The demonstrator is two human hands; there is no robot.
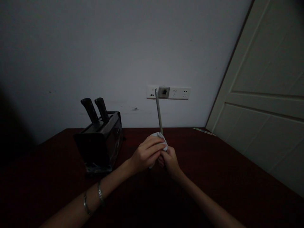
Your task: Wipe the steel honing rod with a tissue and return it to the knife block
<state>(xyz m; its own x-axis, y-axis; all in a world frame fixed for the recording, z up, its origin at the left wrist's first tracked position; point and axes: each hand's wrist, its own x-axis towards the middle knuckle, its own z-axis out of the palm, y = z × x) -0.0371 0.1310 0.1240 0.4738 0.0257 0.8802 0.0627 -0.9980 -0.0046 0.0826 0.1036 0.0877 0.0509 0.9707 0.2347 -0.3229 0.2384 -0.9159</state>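
Note:
My left hand (145, 155) is closed with a white cloth or tissue (162, 138), pressed round the lower part of a sharpening steel (158, 110). The steel is a thin grey rod that points up and tilts slightly to the left at its tip. Just below and to the right, my right hand (172, 161) is wrapped round the steel's lower end. Its fingers mostly hide the handle. Both hands touch or nearly touch each other, above the dark red table (190, 183).
To the left stands a black and silver knife block (102, 139) with two black-handled knives (89, 110) in it. Sockets and switches (179, 93) are on the wall behind. A pale panelled door (266, 95) is at the right. A thin patterned strip (203, 131) lies at the table's back edge.

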